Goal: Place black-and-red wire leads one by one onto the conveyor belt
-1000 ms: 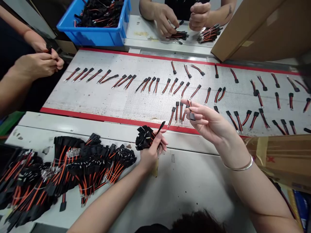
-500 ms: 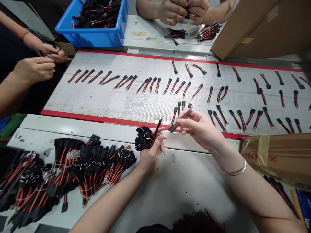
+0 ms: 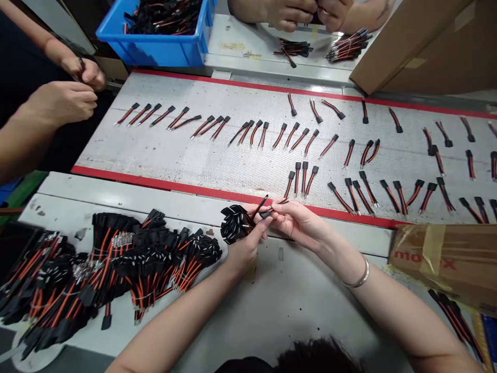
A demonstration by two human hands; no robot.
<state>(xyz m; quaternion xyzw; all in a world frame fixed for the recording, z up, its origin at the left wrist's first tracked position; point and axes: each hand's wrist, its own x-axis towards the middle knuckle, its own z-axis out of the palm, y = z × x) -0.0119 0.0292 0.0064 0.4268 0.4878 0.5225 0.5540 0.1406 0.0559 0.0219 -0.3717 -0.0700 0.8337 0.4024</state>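
Note:
My left hand (image 3: 248,243) is closed around a bundle of short wire leads (image 3: 234,224), their black ends fanned out to the left. One lead sticks up apart from the rest, near the thumb. My right hand (image 3: 301,223) pinches a single red-and-black wire lead (image 3: 267,213) beside the left thumb, and the two hands' fingertips meet there. Whether that lead touches the bundle, I cannot tell. Just beyond my hands, several similar leads (image 3: 297,178) lie on the grey belt (image 3: 186,171) with red edges.
Tied bundles of leads (image 3: 143,274) are heaped on the bench at left. A blue bin (image 3: 163,52) of leads stands at the back, near two co-workers' hands (image 3: 58,103) (image 3: 298,13). Cardboard boxes (image 3: 430,264) (image 3: 423,46) stand on the right.
My right hand has moved left with its lead, from over the belt's near edge to my left hand. The view has shifted slightly. The bundle stays in my left hand.

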